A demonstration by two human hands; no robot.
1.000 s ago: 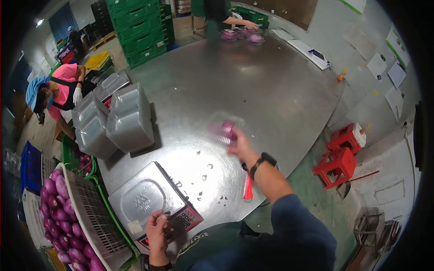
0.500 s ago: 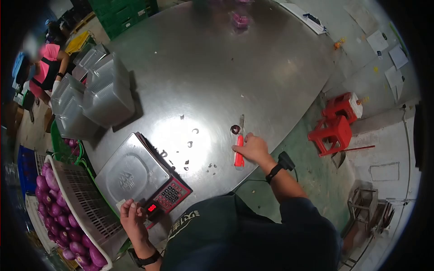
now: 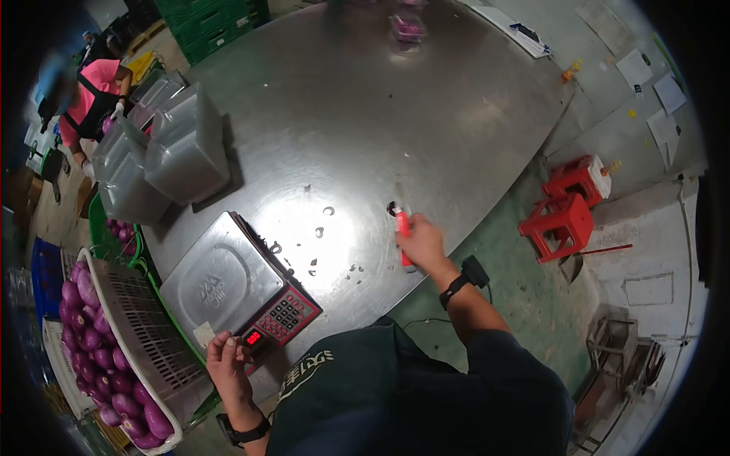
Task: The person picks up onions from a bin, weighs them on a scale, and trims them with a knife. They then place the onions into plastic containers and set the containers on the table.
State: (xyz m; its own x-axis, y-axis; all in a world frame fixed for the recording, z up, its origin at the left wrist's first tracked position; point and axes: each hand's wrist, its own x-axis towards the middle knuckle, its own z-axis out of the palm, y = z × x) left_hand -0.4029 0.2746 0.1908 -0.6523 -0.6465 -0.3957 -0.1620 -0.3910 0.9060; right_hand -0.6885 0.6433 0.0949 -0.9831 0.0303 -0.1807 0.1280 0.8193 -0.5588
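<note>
My right hand (image 3: 423,240) is closed around the red handle of a utility knife (image 3: 403,226) over the steel table. Its thin blade points away from me and is blurred. Beside the blade lies a small dark round scrap (image 3: 391,208). My left hand (image 3: 227,356) is held with curled fingers at the near corner of a weighing scale (image 3: 220,277), by its lit red display. Whether anything sits within those fingers is hidden. A pale square patch (image 3: 204,334) shows on the scale's corner. Small peel-like scraps (image 3: 319,232) dot the table between scale and knife.
Stacked clear plastic trays (image 3: 186,148) stand beyond the scale. A white crate of purple onions (image 3: 114,372) is at my left. Packed purple produce (image 3: 408,28) sits at the table's far end. Red stools (image 3: 561,226) stand right. A co-worker (image 3: 95,99) in pink is at far left.
The utility knife has moved slightly away from me and tilted in my right hand. My left hand has shifted a little, uncovering more of the pale patch. The co-worker has leaned closer to the trays.
</note>
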